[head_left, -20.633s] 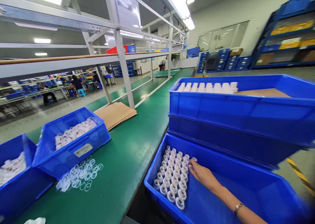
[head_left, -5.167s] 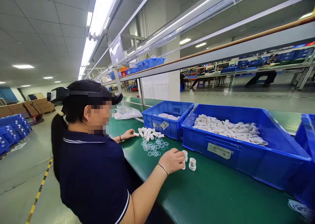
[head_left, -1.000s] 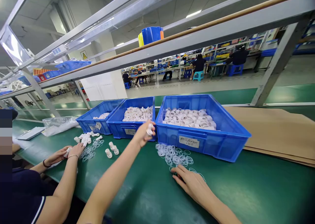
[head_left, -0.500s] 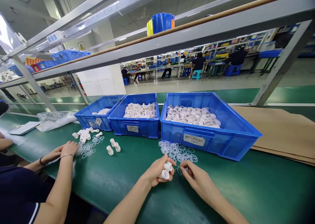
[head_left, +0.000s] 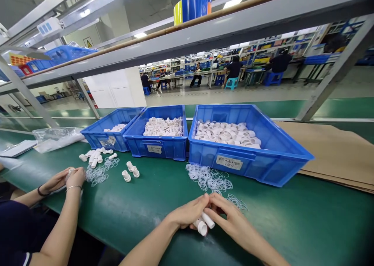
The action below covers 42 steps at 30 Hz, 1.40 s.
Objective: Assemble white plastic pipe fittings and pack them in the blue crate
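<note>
My left hand (head_left: pixel 187 213) is closed around a couple of white plastic pipe fittings (head_left: pixel 202 227), whose open ends point toward me. My right hand (head_left: pixel 230 217) meets it from the right, fingers curled and its thumb by the fittings. What those fingertips pinch is hidden behind the hands. Just beyond both hands lies a pile of thin clear rings (head_left: pixel 207 178), with a smaller cluster of rings (head_left: pixel 237 202) behind my right hand. Three white fittings (head_left: pixel 130 171) stand together on the green tabletop (head_left: pixel 140 211) to the left.
Three blue bins (head_left: pixel 233 164) of white parts line the back of the table. Brown cardboard sheets (head_left: pixel 330 149) lie at right. A co-worker's hands (head_left: pixel 68 180) work at left near loose fittings (head_left: pixel 95 156) and rings (head_left: pixel 101 172). A metal shelf rail (head_left: pixel 163 47) crosses above.
My right hand has come from the ring pile to the fittings in my left hand. Some rings now lie spread to the right. The co-worker's hands have lifted off the table with a white part.
</note>
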Available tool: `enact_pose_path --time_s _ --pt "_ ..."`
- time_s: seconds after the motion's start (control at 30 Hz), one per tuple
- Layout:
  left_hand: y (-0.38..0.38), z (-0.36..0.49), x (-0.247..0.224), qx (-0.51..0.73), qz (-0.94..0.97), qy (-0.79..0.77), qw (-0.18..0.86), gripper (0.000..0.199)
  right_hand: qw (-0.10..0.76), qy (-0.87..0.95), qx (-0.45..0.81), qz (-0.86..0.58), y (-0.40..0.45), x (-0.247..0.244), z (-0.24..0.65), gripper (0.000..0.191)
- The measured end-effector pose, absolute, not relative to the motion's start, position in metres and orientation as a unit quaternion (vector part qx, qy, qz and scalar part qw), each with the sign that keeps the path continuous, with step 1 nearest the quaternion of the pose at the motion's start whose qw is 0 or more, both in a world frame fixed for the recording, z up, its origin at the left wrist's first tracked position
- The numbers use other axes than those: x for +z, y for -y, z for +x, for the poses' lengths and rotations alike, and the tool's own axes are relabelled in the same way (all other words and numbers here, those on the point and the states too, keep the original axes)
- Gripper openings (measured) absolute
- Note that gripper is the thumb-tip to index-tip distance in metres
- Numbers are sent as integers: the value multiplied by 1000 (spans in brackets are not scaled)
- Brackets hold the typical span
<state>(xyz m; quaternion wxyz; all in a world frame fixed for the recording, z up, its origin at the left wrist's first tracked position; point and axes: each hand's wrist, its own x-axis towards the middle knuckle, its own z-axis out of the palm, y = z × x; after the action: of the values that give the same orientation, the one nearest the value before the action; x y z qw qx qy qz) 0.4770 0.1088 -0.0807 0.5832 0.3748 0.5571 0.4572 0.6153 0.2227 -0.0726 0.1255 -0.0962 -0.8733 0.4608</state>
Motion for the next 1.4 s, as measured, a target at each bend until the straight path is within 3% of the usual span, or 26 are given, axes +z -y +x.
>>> enact_pose_path --time_s 0.2,0.37,0.57,0.67,0.87,1.1,1.4 --pt "-107 480 -86 426 372 -578 587 68 93 875 466 -98 -225 -70 620 27" --pt "-108 480 -88 501 394 -525 565 64 76 882 460 -71 -225 -60 622 22" --pt "-108 482 -88 497 417 -514 561 67 71 898 432 -38 -219 -62 625 19" --pt "-108 480 -85 526 385 -517 555 64 97 890 443 -45 -224 -64 625 21" --pt "-106 471 -77 553 343 -534 540 48 232 861 427 -152 -236 -68 621 26" --pt "-103 475 -70 570 367 -556 480 43 220 875 414 -122 -233 -70 621 23" --pt "-99 477 -71 573 389 -601 399 30 228 833 466 -191 -240 -76 622 29"
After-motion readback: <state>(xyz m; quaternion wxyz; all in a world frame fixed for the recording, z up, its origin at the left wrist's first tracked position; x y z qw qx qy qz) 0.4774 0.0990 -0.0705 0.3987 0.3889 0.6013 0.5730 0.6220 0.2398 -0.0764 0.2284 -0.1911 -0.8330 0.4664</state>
